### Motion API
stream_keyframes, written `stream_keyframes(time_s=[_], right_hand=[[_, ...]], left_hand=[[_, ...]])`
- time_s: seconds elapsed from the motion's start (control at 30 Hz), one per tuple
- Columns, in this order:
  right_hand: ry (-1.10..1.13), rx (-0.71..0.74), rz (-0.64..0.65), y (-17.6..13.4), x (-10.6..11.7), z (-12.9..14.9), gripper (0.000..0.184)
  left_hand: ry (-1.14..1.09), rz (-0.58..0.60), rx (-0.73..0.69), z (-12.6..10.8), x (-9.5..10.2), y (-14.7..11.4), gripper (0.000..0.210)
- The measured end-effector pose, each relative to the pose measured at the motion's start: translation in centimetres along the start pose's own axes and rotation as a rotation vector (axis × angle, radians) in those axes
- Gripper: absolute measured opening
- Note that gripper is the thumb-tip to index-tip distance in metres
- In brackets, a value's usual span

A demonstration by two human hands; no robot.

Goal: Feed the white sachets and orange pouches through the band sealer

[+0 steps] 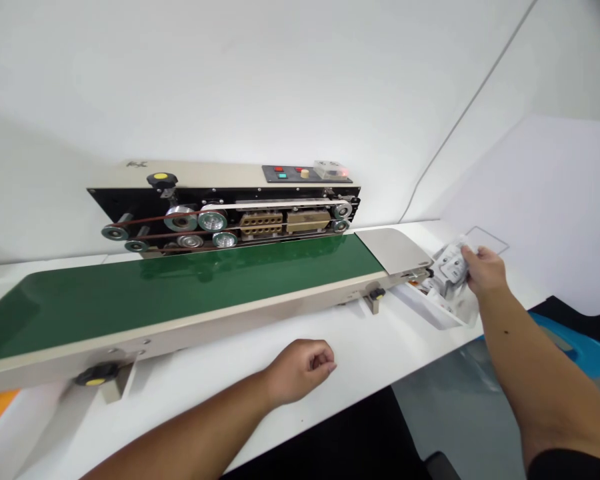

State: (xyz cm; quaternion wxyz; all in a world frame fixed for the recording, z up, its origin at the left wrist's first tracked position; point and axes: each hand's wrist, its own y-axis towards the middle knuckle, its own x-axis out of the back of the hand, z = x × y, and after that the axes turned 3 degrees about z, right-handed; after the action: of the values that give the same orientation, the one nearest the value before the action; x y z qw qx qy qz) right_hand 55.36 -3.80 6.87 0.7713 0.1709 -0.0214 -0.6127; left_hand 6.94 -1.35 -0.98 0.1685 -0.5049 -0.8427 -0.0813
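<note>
My left hand (pixel 299 371) is curled into a loose fist on or just above the white table, in front of the conveyor, with nothing visible in it. At the right, my right hand (pixel 486 268) pinches a clear plastic packet with dark print (pixel 453 261) between thumb and fingers. The packet is over a white bin (pixel 433 312), where more packets lie partly hidden. Behind both hands stands a band sealing machine (pixel 260 220) with rollers, belts and a green conveyor belt (pixel 195 287).
A metal end plate (pixel 394 251) extends from the conveyor towards the bin. Black knobs (pixel 97 375) stick out below the conveyor's front side. A control panel (pixel 305 175) with buttons tops the machine. A blue container (pixel 575 347) is at the lower right. A cable (pixel 460 120) runs down the wall.
</note>
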Motion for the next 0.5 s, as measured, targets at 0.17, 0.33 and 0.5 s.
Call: stream_keyframes(time_s=[0.17,0.33,0.5], right_hand=[[0.142,-0.131,0.049,2.1,-0.1,0.4,0.024],[0.261,-0.087,0.066,2.1,-0.4,1.4,0.026],[0.323,-0.025,0.116,0.6,-1.2,2.7,0.024]], left_hand=[[0.008,-0.009,-0.004,0.0,0.0,0.0,0.011],[0.019,-0.007,-0.012,0.0,0.0,0.0,0.012],[0.028,0.002,-0.007,-0.1,0.0,0.0,0.012]])
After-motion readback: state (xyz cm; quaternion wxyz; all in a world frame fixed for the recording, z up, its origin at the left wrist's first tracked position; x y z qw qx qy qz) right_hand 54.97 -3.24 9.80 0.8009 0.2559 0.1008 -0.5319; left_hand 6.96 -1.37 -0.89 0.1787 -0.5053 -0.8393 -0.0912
